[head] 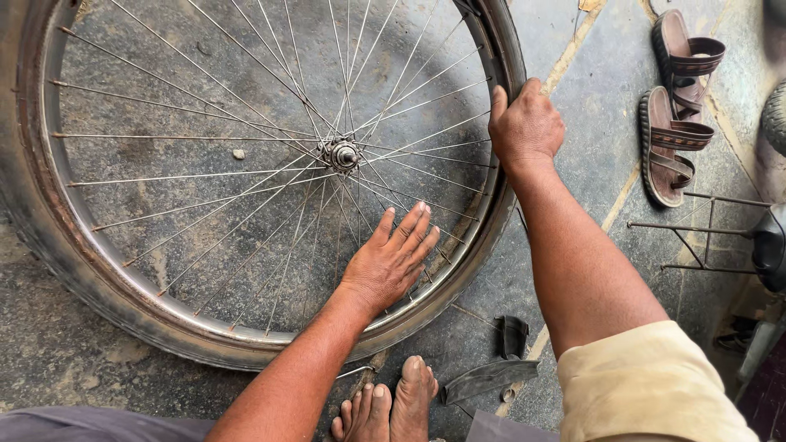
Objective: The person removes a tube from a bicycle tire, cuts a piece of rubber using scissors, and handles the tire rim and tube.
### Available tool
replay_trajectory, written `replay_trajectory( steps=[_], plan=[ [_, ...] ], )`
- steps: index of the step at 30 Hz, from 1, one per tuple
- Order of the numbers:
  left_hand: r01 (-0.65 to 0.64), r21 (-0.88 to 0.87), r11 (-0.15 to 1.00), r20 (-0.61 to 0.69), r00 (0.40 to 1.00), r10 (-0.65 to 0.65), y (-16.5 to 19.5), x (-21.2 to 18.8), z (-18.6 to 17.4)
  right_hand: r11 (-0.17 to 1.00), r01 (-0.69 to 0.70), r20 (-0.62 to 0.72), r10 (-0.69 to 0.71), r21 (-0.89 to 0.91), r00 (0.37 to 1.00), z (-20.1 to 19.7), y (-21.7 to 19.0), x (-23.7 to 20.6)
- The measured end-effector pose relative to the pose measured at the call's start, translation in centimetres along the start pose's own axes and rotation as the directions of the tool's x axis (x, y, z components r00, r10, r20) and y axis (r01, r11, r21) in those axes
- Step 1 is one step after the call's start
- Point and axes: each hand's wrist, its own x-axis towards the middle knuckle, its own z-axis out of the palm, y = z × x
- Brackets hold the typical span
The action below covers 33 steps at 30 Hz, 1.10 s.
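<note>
- Wheel (246, 176): spoked bicycle wheel with its tyre (49, 237), lying flat on the stone floor (589, 106).
- Left hand (393, 258): open, fingers together, palm pressed on the spokes near the rim's lower right.
- Right hand (524, 123): closed over the tyre at the wheel's right edge.
- Bare feet (389, 405): just below the wheel.
- Sandals (675, 106): well apart, upper right.

One head-worn view looks steeply down, close over the bicycle wheel (246, 176) lying on the stone floor (589, 106).
</note>
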Motion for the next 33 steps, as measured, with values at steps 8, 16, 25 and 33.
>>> replay_trajectory(
  steps=[8, 16, 25, 33],
  plan=[
    [0.023, -0.034, 0.999, -0.021, 0.999, -0.024, 0.4, -0.1, 0.6, 0.971, -0.078, -0.025, 0.086, 0.227, 0.996, 1.2, 1.8, -0.9],
    [0.087, -0.059, 0.994, -0.13, 0.987, -0.094, 0.8, 0.7, 1.7, 0.695, -0.682, 0.621, 0.436, 0.227, 0.651, 1.3, 6.5, -23.1],
    [-0.023, -0.521, 0.853, -0.369, 0.908, -0.2, 1.6, 1.5, 1.6, 0.37, -0.732, 0.626, 0.38, 0.572, 0.681, 5.5, 4.8, -26.9],
    [-0.073, -0.187, 0.98, -0.141, 0.989, 0.047, -0.2, -0.8, 1.0, 0.302, -0.708, 0.58, 0.415, 0.639, 0.701, 6.5, 3.6, -28.8]
  ],
)
